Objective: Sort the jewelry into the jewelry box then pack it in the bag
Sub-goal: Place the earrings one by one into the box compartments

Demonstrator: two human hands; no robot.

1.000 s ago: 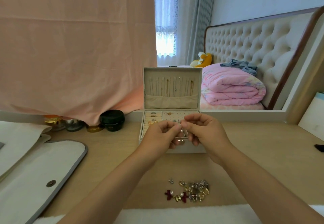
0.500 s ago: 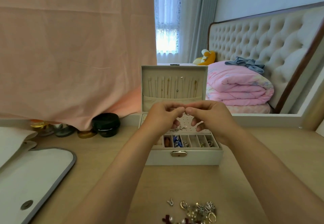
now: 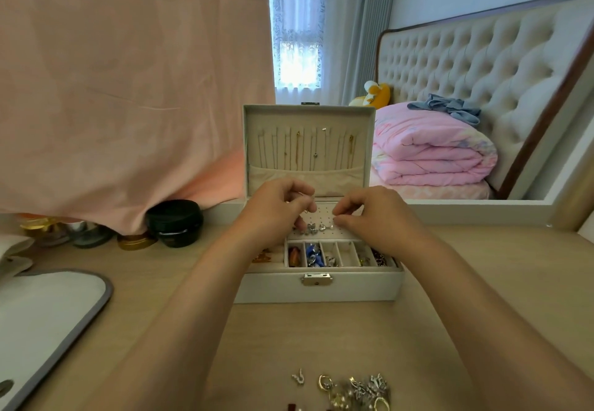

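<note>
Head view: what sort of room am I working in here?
Most likely a bedroom, at a dressing table. Behind the wooden tabletop are a tufted headboard and a folded pink quilt, perhaps seen as reflections. Cosmetic jars stand left of the open jewelry box.

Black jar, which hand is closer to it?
Left. The left hand is over the left half of the box, right of the black jar; the right hand is farther right, over the box's right half.
</note>
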